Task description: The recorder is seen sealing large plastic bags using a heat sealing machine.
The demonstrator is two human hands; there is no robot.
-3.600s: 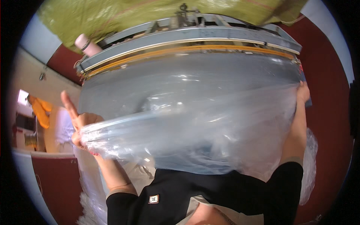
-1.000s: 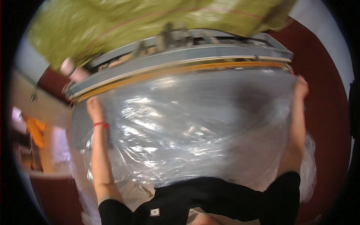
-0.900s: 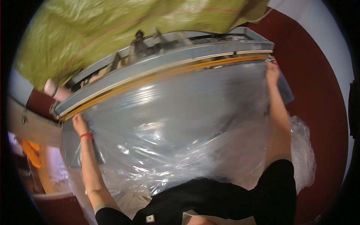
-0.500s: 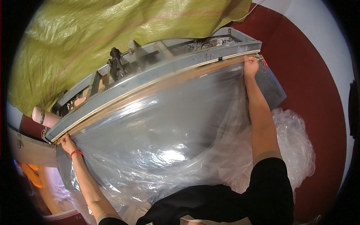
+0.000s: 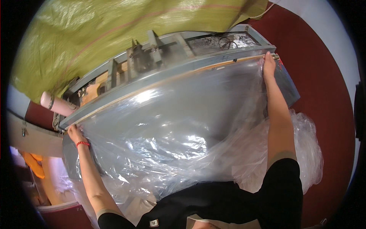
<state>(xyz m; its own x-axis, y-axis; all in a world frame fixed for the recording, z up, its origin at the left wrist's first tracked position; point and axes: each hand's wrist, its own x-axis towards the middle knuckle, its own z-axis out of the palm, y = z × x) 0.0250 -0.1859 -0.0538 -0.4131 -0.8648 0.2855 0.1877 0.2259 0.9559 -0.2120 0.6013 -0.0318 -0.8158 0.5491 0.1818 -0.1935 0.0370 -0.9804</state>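
A wide sheet of clear plastic film [image 5: 167, 126] lies stretched over a dark grey surface, creased and shiny toward my body. My left hand [image 5: 75, 133] is closed on the film's left corner, right by the end of the long grey metal bar [image 5: 152, 75]. At the bar's other end my right hand [image 5: 269, 65] pinches the film's right corner, fingers against the edge. A thin tan strip [image 5: 206, 68] runs along the bar between both hands. The film's far edge lies close along this strip; whether it reaches under the bar I cannot tell.
Behind the bar is an open grey frame with a blurred dark clamp-like part [image 5: 139, 57]. A pink bottle [image 5: 57, 104] lies near its left end. Yellow-green woven sheeting [image 5: 126, 23] hangs beyond. Loose film [image 5: 305, 149] bunches at the right, over a red floor [image 5: 324, 103].
Both hands have shifted up and right in the view, along with the metal frame. Less of the tan strip shows now. Both hands still grip the film.
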